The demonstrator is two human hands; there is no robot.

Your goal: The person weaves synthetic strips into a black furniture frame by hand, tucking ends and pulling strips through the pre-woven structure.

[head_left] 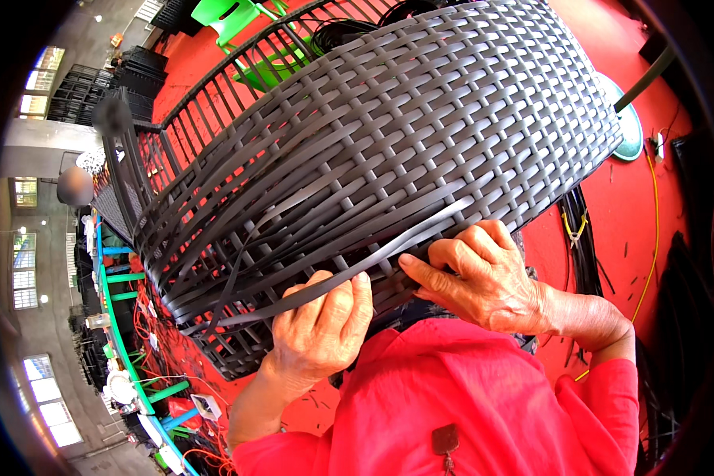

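Note:
A large curved panel of dark grey flat wicker strips (452,103) lies across my lap, tightly woven at the right. Toward the left, long loose strips (238,174) spread over the open ribs of the frame. My left hand (323,324) is closed at the near edge, its fingers pinched around a wicker strip (389,247) that runs up to the right into the weave. Beside it, my right hand (476,278) presses against the near edge with bent fingers, its thumb touching the weave. Whatever lies under those fingers is hidden.
Behind the panel stand a slatted black frame (184,119) and a green plastic chair (224,17). Yellow-handled pliers (574,230) rest on dark strips at the right. A yellow cable (655,206) crosses the red floor (611,266). Another person (75,184) is at the far left.

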